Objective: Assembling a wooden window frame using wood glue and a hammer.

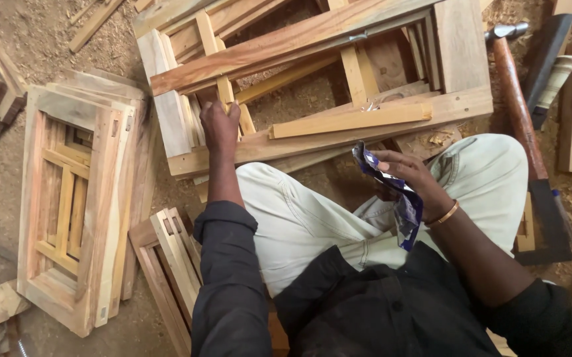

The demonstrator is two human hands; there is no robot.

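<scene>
**Frame steadied, packet in hand, loose strip not yet fixed**

From my seat behind the head camera I look down on a person sitting on a sawdust-covered floor (8,172), knees in pale trousers, a wooden window frame (312,125) lying across in front of them. My left hand (220,125) is closed around one of the thin upright bars of that frame, near its lower rail, fingers wrapped over the wood. My right hand (408,175) is held above the right knee and pinches a crumpled blue and white packet (401,198) between thumb and fingers; what is in it I cannot tell.

As I judge it, the frame itself is largely assembled: outer rails and inner bars sit together as one piece. A loose yellow strip (352,121) lies on the lower rail, seemingly only resting there, with something small and metallic at its upper edge that is too small to make out. So fitting that strip looks like the part left open.

A hammer (514,86) lies on the floor to the right, well apart from both hands and untouched. To the left, finished frames (74,205) are stacked flat, and another leans beside my left arm.
</scene>
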